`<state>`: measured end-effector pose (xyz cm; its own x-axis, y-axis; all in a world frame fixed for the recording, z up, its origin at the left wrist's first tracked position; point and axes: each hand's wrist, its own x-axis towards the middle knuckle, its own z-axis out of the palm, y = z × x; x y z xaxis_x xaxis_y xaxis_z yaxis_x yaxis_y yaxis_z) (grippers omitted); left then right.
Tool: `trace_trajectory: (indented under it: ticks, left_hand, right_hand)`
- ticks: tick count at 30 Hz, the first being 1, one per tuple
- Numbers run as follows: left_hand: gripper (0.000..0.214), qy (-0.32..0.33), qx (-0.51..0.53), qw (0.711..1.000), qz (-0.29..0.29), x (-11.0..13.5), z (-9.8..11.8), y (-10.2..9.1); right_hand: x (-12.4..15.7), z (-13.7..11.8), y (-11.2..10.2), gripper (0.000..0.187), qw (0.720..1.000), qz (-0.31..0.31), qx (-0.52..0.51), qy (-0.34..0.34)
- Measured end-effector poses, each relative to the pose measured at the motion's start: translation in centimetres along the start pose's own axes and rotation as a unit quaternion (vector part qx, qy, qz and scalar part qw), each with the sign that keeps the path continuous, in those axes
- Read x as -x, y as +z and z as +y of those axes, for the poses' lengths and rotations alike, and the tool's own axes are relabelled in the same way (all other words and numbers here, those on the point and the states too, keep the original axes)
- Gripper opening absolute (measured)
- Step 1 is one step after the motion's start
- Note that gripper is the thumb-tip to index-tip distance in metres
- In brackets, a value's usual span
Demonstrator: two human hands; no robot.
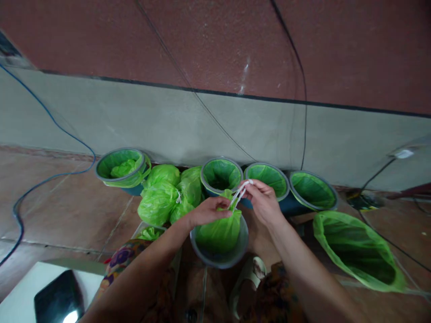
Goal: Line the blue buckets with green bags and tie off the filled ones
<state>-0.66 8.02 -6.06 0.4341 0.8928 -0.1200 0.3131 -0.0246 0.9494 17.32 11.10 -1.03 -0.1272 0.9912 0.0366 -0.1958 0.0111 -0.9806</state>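
Observation:
A green plastic bag (218,233) stands in a grey bucket (218,261) between my feet, its top gathered upward. My left hand (210,211) is closed around the gathered neck of the bag, though its fingertips are partly hidden. A looped white string (238,195) runs up from the neck. My right hand (263,202) pinches the upper end of that string between thumb and fingers.
Buckets lined in green, including a left one (121,150) and a right one (313,190), stand along the wall. Filled green bags (156,202) are bunched at left. An open green bag (360,251) lies right. A tablet-like device (57,298) rests lower left.

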Motion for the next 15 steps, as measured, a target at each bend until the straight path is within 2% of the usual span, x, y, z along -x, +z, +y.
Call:
trace_trajectory:
  ticks: [5, 9, 11, 13, 15]
  left_hand:
    - [0.028, 0.029, -0.064, 0.997, 0.029, -0.4, 0.7, 3.8]
    - [0.036, 0.05, -0.019, 0.998, 0.011, -0.9, 0.6, 4.3]
    - [0.039, 0.023, -0.024, 0.998, 0.054, -1.2, 0.1, 3.7]
    - [0.041, -0.042, -0.022, 0.99, 0.131, -1.6, -0.5, 3.0]
    - [0.04, -0.116, 0.005, 0.972, 0.205, -2.0, -1.2, 2.2]
  right_hand:
    - [-0.4, -0.8, 0.9, 0.022, 1.0, 0.001, 0.004, -0.026]
    - [-1.0, -0.2, 0.3, 0.027, 0.999, 0.015, 0.04, -0.022]
    - [-1.3, 0.1, -0.8, 0.029, 0.997, 0.042, 0.065, -0.023]
    - [-1.5, 0.1, -2.2, 0.03, 0.994, 0.058, 0.092, -0.013]
    - [-1.4, -0.3, -3.3, 0.03, 0.993, 0.025, 0.115, 0.006]
